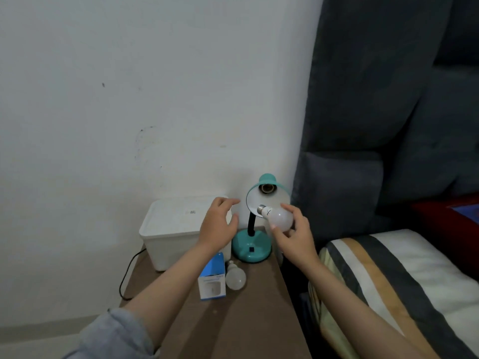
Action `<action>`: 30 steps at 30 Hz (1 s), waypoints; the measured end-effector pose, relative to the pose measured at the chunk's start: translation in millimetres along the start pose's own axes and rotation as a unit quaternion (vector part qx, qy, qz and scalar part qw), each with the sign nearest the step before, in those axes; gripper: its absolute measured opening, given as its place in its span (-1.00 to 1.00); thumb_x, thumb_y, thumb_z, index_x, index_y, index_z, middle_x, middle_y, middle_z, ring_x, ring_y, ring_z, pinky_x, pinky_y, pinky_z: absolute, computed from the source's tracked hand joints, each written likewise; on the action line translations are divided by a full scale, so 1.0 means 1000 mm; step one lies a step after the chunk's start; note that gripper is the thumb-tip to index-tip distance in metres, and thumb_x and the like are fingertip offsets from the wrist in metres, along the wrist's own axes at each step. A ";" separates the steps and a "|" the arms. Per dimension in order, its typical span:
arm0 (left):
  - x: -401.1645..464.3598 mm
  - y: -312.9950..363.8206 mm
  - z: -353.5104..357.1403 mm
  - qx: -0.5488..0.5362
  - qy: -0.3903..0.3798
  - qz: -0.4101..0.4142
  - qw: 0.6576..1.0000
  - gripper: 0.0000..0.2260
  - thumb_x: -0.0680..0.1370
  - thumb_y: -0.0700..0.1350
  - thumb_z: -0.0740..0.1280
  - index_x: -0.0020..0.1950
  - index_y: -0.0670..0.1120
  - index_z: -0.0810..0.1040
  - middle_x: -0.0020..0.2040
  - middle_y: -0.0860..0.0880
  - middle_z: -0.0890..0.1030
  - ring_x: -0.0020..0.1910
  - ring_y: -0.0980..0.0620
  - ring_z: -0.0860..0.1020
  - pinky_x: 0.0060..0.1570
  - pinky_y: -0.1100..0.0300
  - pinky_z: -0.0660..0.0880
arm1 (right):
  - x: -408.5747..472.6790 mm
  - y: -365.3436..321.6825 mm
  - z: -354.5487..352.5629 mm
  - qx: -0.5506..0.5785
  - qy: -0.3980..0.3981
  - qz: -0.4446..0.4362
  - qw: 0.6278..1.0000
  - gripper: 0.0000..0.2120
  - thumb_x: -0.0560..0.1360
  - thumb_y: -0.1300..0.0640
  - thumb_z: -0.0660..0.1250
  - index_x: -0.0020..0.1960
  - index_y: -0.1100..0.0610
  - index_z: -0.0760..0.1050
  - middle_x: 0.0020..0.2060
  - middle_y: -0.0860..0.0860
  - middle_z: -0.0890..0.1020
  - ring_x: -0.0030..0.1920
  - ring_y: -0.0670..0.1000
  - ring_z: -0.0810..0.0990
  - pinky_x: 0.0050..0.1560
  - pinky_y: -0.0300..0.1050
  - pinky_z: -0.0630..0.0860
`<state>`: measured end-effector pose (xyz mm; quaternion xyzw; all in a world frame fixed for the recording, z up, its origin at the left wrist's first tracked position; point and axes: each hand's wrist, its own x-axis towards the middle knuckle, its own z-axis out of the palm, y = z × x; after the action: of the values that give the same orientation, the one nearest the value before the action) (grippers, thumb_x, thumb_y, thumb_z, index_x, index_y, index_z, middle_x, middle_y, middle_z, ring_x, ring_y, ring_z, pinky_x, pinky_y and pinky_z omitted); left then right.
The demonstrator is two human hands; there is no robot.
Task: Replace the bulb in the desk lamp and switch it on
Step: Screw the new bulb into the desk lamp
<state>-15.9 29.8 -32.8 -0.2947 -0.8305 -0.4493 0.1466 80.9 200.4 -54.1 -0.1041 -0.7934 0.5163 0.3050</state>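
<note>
A teal desk lamp [251, 251] stands at the back of a brown bedside table [233, 320]. Its shade [274, 196] tilts toward me and shows an empty socket [266, 188]. My right hand [293, 234] grips a white bulb [280, 218] just below the shade's rim, its metal screw base pointing up-left toward the shade. My left hand [219, 224] hovers with relaxed fingers just left of the shade, holding nothing. A second white bulb [235, 277] lies on the table beside a blue and white bulb box [212, 278].
A white lidded plastic box [176, 229] sits at the table's back left, against the white wall. A black cable [127, 275] hangs off the left edge. A dark grey headboard [375, 125] and a striped pillow [388, 281] lie to the right.
</note>
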 end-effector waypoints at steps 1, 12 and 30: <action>0.005 0.002 0.002 0.000 0.000 0.015 1.000 -0.71 0.52 -0.21 0.29 0.23 -0.02 0.53 0.13 -0.01 0.49 0.06 0.08 0.50 0.06 0.29 0.40 | 0.001 0.002 0.003 -0.012 0.019 -0.011 1.000 -0.50 0.42 0.14 0.41 0.31 -0.06 0.37 0.17 0.06 0.36 0.01 0.00 0.57 0.08 -0.20 0.56; 0.054 -0.003 0.030 -0.018 0.003 0.066 0.998 -0.74 0.50 -0.27 0.34 0.14 -0.07 0.63 0.13 -0.07 0.56 0.12 0.04 0.53 0.05 0.33 0.41 | 0.031 0.019 0.044 -0.082 0.121 -0.113 0.983 -0.46 0.45 0.20 0.41 0.39 0.07 0.36 0.15 0.10 0.35 0.01 -0.05 0.50 -0.01 -0.13 0.61; 0.066 -0.016 0.040 -0.074 0.019 0.052 0.996 -0.73 0.43 -0.39 0.33 -0.03 -0.08 0.67 -0.12 -0.12 0.66 -0.18 -0.06 0.64 -0.09 -0.02 0.60 | 0.053 0.022 0.066 -0.107 0.193 -0.114 0.969 -0.55 0.44 0.21 0.42 0.30 0.07 0.42 0.13 0.16 0.40 0.03 0.09 0.53 -0.09 0.03 0.63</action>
<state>-76.6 80.3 -32.1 -0.3393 -0.7754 -0.5069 0.1635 -3.4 185.8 -72.1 -0.1429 -0.7771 0.3601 0.4960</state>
